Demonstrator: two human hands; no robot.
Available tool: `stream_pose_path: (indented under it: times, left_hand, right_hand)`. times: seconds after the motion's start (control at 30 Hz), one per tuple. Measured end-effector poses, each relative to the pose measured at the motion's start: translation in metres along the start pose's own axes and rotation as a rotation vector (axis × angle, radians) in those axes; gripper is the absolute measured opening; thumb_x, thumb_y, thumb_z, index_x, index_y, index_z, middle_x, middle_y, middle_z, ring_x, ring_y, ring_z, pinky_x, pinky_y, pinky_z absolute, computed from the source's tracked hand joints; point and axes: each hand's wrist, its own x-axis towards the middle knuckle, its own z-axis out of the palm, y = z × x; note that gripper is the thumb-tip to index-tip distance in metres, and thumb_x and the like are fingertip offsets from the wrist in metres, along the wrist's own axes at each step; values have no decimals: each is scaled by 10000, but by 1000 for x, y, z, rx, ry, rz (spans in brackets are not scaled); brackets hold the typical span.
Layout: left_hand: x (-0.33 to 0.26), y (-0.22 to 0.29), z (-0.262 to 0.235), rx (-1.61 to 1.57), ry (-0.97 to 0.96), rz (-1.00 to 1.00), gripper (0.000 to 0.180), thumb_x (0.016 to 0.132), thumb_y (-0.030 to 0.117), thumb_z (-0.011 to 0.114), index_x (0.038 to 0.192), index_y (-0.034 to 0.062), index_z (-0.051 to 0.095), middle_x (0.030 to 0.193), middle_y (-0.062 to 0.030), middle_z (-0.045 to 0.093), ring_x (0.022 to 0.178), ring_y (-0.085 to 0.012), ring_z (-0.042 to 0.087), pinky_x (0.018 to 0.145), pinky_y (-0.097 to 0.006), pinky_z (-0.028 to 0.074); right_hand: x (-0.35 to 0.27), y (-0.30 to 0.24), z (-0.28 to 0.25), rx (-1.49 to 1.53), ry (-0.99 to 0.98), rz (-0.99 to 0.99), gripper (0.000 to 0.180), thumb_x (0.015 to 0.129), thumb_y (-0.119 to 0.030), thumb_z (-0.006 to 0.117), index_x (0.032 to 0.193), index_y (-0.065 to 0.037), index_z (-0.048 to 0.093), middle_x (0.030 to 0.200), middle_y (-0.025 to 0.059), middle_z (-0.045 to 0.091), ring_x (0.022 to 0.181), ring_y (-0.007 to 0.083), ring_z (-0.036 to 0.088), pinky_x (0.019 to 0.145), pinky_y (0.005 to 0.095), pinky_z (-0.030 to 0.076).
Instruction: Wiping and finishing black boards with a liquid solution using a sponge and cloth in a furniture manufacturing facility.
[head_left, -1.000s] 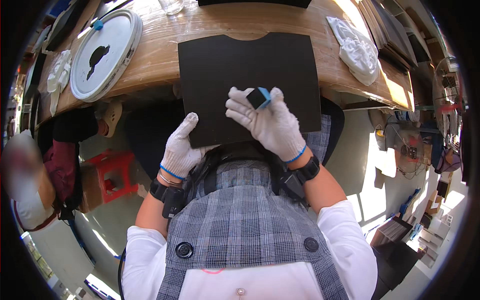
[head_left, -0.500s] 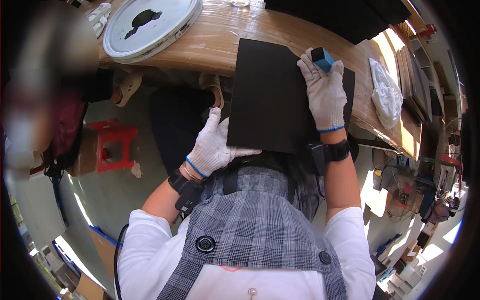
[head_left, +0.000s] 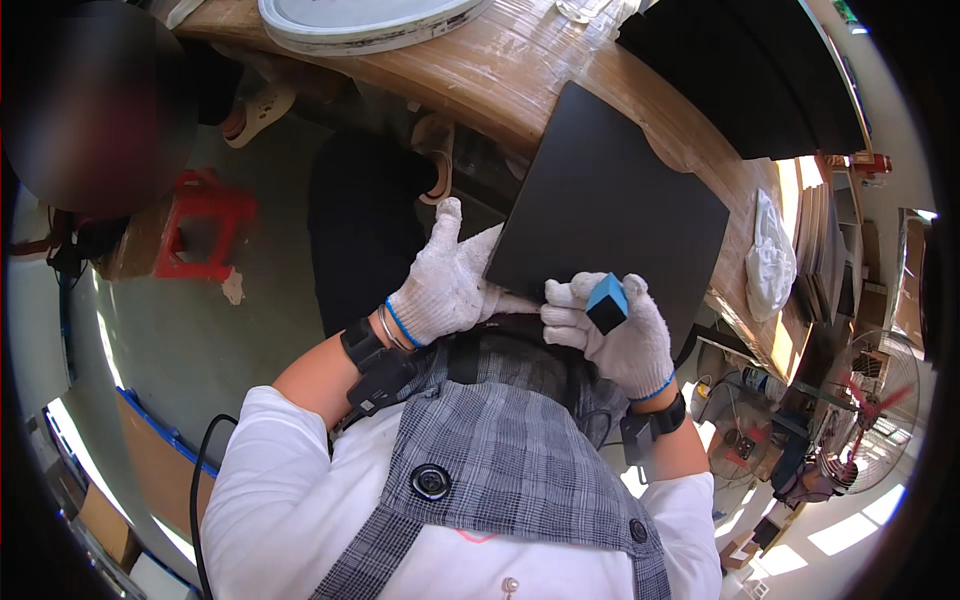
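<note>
A flat black panel (head_left: pixel 610 200) lies tilted in front of me, its far part over the table edge and its near edge by my lap. My gloved left hand (head_left: pixel 445 285) supports the near left corner, fingers reaching under it and thumb spread away. In my gloved right hand (head_left: pixel 625 335) is a small blue sponge-like block (head_left: pixel 607 303) with a black end, pinched between thumb and fingers. That hand is at the panel's near edge, and its fingertips come close to those of my left hand. Parts of the left fingers are hidden beneath the panel.
The film-covered wooden table (head_left: pixel 430 80) carries a round white lid (head_left: pixel 370 25) and large black panels (head_left: pixel 740 70). A white plastic bag (head_left: pixel 770 260) lies at its right end. A red stool (head_left: pixel 205 225) stands at left; a fan (head_left: pixel 870 400) stands at right. Another person sits at far left.
My right hand has drawn the block from the panel's far right down to its near edge. The panel has turned clockwise and shifted right in view; my left hand stays by its corner.
</note>
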Motion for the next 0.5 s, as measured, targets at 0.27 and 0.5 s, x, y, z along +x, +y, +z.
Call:
stream_pose_path:
  times: [0.27, 0.5]
  left_hand:
    - [-9, -15, -10, 65, -110, 152, 736, 953, 261, 590, 1545, 77, 193, 1509, -174, 360, 1398, -358, 365, 1169, -534, 268]
    - [-16, -15, 3, -29, -100, 53, 894, 847, -166, 492, 1564, 227, 130, 1437, -126, 405, 1354, -263, 422, 1148, -446, 346]
  right_hand:
    - [22, -49, 34, -551, 158, -429, 481, 992, -283, 560, 1361, 18, 486, 1214, 191, 597, 1124, 248, 606, 918, 374, 534]
    - [61, -48, 84, -1801, -390, -740, 564, 800, -104, 696, 1340, -51, 544, 1134, 174, 637, 1027, 359, 617, 900, 410, 506]
